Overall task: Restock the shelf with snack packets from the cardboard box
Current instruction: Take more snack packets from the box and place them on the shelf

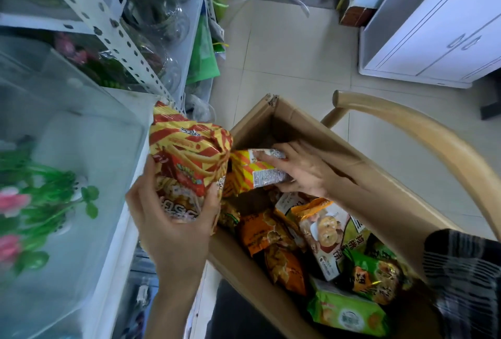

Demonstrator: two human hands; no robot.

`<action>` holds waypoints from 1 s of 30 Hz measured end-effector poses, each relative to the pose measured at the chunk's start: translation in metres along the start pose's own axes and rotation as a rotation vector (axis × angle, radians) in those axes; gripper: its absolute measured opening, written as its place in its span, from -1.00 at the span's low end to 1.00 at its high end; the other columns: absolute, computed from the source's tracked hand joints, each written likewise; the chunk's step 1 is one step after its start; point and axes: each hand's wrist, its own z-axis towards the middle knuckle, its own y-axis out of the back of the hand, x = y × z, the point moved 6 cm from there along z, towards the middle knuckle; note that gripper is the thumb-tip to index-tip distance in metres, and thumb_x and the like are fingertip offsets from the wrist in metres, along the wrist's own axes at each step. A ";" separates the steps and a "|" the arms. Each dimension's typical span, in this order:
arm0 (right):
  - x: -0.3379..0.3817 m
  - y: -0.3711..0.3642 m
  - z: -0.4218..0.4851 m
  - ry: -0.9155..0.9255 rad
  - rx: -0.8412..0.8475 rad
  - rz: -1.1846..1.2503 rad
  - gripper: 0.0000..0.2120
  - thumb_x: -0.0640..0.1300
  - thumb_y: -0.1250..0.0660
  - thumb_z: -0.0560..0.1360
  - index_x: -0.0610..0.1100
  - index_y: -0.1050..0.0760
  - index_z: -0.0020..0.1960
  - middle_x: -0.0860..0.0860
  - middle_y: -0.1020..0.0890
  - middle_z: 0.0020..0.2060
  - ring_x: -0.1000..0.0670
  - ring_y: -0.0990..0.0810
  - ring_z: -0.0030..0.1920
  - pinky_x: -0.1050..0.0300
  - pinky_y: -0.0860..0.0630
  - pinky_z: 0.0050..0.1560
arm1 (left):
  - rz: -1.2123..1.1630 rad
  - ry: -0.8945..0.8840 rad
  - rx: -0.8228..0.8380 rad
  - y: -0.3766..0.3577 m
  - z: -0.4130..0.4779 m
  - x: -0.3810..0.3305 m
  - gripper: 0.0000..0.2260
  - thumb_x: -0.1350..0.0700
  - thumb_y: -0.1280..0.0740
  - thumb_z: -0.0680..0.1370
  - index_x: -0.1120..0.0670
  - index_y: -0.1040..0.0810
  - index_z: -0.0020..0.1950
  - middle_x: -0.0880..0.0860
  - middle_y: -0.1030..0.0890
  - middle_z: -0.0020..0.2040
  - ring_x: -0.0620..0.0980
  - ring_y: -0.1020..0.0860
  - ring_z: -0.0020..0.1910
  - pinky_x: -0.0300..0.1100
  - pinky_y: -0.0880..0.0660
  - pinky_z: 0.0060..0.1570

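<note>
Left hand (173,230) grips striped fries packets (189,157) just left of the cardboard box (292,119), beside the shelf (108,24). Right hand (301,173), inside the box, curls round another striped packet (252,173). Orange and green packets (325,235) fill the box's near end.

Open brown cardboard box (311,132) holding orange and green snack packets (325,233). Red-and-yellow striped crisp packet (189,154) upright in the left hand (173,227), beside the white metal shelf (116,271). A second striped packet (252,173) lies tilted inside the box, under the right hand (301,170).
</note>
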 end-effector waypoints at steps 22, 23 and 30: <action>0.140 0.148 -0.142 -0.417 -0.412 1.119 -0.26 0.41 -0.31 0.34 0.43 -0.05 0.42 0.21 -0.39 0.30 0.10 -0.46 0.28 -0.10 -0.56 0.15 | 0.130 0.176 -0.057 0.153 -0.077 -0.046 -0.19 -0.12 -0.53 0.31 -0.19 -0.16 0.45 0.06 -0.28 0.45 0.21 -0.36 0.35 0.27 -0.35 0.20; 0.152 0.155 -0.147 -0.400 -0.423 1.112 -0.27 0.41 -0.29 0.36 0.43 -0.03 0.43 0.28 -0.39 0.30 0.06 -0.44 0.31 -0.14 -0.53 0.18 | 0.140 0.178 -0.044 0.162 -0.082 -0.049 -0.18 -0.15 -0.51 0.31 -0.21 -0.14 0.45 0.06 -0.27 0.44 0.22 -0.37 0.34 0.28 -0.35 0.19; 0.255 0.209 -0.176 -0.229 -0.420 1.216 -0.48 0.12 -0.24 0.52 0.58 -0.11 0.29 0.19 -0.34 0.34 0.07 -0.45 0.30 -0.03 -0.51 0.23 | 0.084 0.151 -0.072 0.237 -0.141 -0.062 -0.18 -0.17 -0.50 0.31 -0.18 -0.16 0.46 0.05 -0.32 0.33 0.15 -0.41 0.25 0.19 -0.43 0.11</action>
